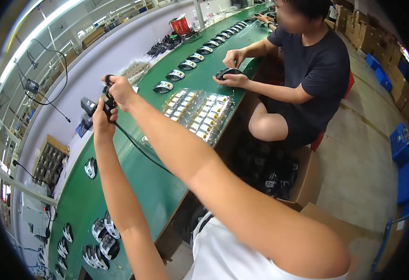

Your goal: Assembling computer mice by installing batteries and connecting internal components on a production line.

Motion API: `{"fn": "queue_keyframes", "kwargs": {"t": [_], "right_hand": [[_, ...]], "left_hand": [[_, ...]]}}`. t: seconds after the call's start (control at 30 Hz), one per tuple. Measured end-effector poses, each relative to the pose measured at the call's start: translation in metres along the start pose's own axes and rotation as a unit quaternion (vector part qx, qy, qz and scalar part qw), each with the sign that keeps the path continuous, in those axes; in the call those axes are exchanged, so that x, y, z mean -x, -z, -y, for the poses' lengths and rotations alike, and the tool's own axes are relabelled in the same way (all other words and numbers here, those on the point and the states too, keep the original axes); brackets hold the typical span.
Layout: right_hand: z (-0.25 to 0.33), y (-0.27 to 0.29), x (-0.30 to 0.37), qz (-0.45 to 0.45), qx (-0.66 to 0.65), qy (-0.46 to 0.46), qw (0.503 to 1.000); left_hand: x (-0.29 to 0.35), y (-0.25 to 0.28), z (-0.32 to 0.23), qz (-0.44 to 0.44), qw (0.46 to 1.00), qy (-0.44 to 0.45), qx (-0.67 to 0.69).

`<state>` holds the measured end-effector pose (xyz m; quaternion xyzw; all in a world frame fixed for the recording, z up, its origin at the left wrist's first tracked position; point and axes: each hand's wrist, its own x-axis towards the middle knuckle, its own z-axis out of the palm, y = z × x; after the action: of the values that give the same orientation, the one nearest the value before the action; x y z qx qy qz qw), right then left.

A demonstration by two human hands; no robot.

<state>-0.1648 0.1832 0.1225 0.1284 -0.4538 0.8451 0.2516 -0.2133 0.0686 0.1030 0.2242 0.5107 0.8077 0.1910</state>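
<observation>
Both my hands are raised over the far left side of the green bench. My left hand (pixel 103 115) is closed around a small black device (pixel 89 106) with a blocky end. Just above it, my right hand (pixel 120 91) grips the upper part of the same device, its fingers bent. A black cable (pixel 136 145) runs from there down behind my right forearm. I cannot make out the exact kind of device. Beyond my right forearm lies a clear plastic tray (pixel 199 114) of small silver-and-yellow rectangular parts. Black-and-white mouse-shaped units (pixel 163 87) stand in a row past it.
A co-worker (pixel 307 65) sits at right, holding a black mouse-shaped part (pixel 228 73). More units (pixel 106 245) lie on the near bench (pixel 153 182). A cardboard box (pixel 302 182) of dark parts stands below the edge. Blue bins (pixel 403 144) line the floor. Cables hang left.
</observation>
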Motion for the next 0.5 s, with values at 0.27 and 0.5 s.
{"fn": "queue_keyframes", "kwargs": {"t": [0.27, 0.5], "right_hand": [[0.046, 0.049, -0.021, 0.132, 0.578, 0.324, 0.737], [0.068, 0.036, -0.069, -0.309, 0.105, 0.083, 0.942]], "left_hand": [[0.057, -0.082, 0.001, -0.061, 0.996, -0.067, 0.008], [0.109, -0.126, 0.045, -0.020, 0.999, -0.043, -0.022]]}}
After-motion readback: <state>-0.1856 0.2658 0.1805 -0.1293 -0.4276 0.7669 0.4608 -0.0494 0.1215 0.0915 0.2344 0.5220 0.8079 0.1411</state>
